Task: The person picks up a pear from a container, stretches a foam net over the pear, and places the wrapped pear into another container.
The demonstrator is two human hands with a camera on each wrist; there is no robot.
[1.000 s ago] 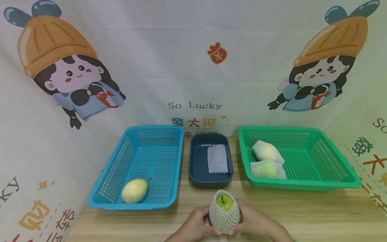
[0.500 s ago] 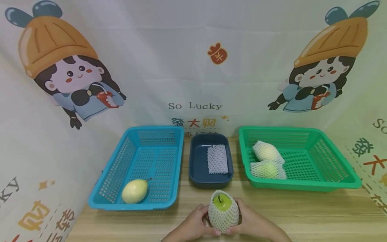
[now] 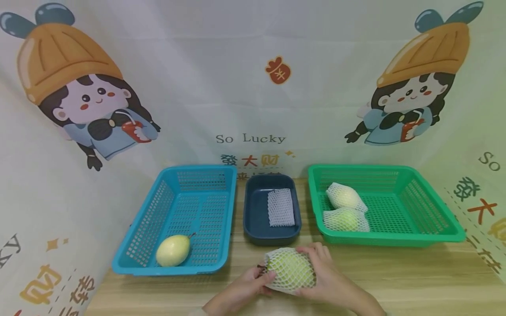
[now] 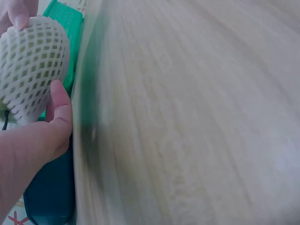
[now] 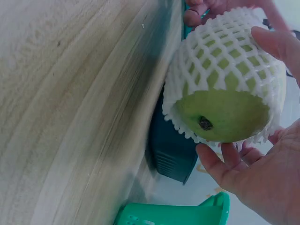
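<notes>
A green pear [image 3: 293,267] in a white foam net sleeve is held on its side above the table, stem end to the left. My left hand [image 3: 253,283] holds the stem end, with the thumb on the net. My right hand [image 3: 330,278] grips the other end, fingers over the top and thumb below. In the right wrist view the pear's bare bottom [image 5: 225,115] shows through the sleeve's open end. A flat foam net [image 3: 281,208] lies in the dark blue tray [image 3: 253,228]. A pale yellow pear [image 3: 173,251] lies unwrapped in the blue basket [image 3: 174,269].
The green basket [image 3: 395,239] stands at the right with two net-wrapped pears [image 3: 345,197] at its left end. The tray sits between both baskets. Behind them hangs a printed cloth [image 3: 205,87]. Wooden tabletop [image 3: 415,281] lies in front.
The wrapped pear has tipped from upright onto its side, its stem now pointing left. My right hand has shifted round to the bottom end. The head view has turned slightly.
</notes>
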